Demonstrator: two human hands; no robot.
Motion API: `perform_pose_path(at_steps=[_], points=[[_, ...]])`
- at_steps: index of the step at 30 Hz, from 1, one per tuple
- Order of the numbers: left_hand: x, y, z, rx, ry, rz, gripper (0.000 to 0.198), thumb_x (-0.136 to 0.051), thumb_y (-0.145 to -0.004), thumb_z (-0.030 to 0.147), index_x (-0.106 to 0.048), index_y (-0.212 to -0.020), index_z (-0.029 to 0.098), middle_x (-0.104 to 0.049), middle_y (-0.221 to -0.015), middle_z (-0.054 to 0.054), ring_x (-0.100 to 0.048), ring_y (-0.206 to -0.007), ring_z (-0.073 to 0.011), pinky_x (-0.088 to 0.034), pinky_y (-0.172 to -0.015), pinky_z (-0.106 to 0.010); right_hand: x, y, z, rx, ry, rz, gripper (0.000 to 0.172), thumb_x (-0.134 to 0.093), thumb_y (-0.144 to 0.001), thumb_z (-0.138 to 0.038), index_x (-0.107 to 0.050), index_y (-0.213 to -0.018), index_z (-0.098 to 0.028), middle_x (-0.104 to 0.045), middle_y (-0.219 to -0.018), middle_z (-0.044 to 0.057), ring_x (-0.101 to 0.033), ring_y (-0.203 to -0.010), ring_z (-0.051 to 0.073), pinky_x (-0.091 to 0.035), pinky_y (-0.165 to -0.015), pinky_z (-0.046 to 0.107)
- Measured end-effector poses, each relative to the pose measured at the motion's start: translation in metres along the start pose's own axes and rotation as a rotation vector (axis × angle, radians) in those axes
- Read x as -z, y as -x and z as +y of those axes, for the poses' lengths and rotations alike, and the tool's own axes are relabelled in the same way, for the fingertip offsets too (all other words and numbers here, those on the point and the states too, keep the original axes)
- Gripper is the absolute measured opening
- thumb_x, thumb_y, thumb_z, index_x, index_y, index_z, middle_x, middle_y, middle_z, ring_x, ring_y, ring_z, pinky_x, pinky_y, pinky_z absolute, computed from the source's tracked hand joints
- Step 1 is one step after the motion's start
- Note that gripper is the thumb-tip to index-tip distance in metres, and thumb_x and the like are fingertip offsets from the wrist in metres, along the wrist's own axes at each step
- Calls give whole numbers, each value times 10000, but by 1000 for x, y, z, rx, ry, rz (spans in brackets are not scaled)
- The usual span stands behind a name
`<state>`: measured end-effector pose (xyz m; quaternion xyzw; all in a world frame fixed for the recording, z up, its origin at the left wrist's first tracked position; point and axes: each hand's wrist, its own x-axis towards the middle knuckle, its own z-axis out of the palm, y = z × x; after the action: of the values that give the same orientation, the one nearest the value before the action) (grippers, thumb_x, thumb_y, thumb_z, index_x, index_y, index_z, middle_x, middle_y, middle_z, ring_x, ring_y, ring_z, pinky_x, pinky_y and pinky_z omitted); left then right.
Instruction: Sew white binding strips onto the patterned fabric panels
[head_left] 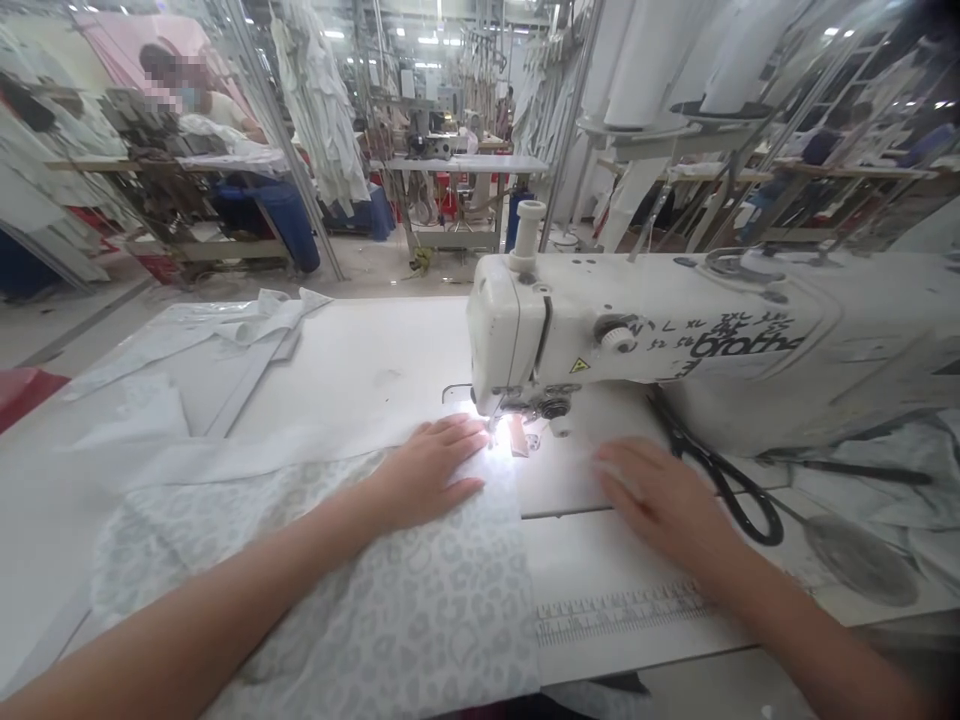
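Observation:
A white sewing machine (pixel 600 320) stands on the table, its lamp lighting the needle area. Pale cloth with a grey leopard-like print (pixel 450 600) lies under the presser foot (pixel 493 432) and spreads to the left and front. My left hand (pixel 431 470) rests flat on this cloth, fingertips close beside the foot. To the right of the needle, my right hand (pixel 656 490) is over the table, blurred by motion. Its thumb and forefinger look apart, and I see nothing between them. Black-handled scissors (pixel 731 490) lie just beyond that hand.
A printed ruler scale (pixel 622 615) runs along the table front. White cloth pieces (pixel 217 350) lie at the left. Crumpled cloth (pixel 885 470) and a round, greyish, blurred item (pixel 862 560) sit at the right. Thread cones (pixel 637 70) stand behind the machine. A co-worker (pixel 214 100) sits far left.

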<state>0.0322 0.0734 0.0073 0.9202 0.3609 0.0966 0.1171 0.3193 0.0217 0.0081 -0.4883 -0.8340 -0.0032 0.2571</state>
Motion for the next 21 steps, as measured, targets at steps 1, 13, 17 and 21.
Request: perform_pose_path(at_steps=[1, 13, 17, 21], points=[[2, 0, 0, -8, 14, 5, 443, -488, -854, 344, -435, -1274, 214, -459, -1344, -57, -316, -1298, -234, -285, -1064, -408, 9, 11, 9, -114, 35, -14, 170, -422, -899, -288, -554, -927, -185, -613, -897, 90, -585, -834, 225, -485, -722, 347], [-7, -53, -14, 478, 134, 230, 273, -391, -847, 162, -485, -1093, 92, -481, -1202, -186, -380, -1201, -303, -373, -911, -439, 40, 50, 54, -732, 173, -389, 208, -445, -819, -374, -501, -811, -174, -597, -881, 179, -606, -794, 299, -431, -619, 357], [-15, -60, -14, 481, 108, 268, 187, -455, -813, 150, -508, -984, 97, -444, -1227, -187, -283, -1258, -305, -281, -977, -452, 46, 41, 62, -755, 125, -357, 184, -470, -789, -292, -533, -843, -128, -618, -845, 198, -613, -743, 286, -410, -588, 341], [-6, -41, 0, 513, 184, 237, 186, -372, -862, 218, -515, -764, 149, -565, -819, -83, -535, -828, -214, -408, -715, -330, 56, 57, 31, -698, 21, -377, 113, -472, -797, -250, -561, -797, -181, -640, -760, 110, -610, -713, 247, -409, -605, 313]])
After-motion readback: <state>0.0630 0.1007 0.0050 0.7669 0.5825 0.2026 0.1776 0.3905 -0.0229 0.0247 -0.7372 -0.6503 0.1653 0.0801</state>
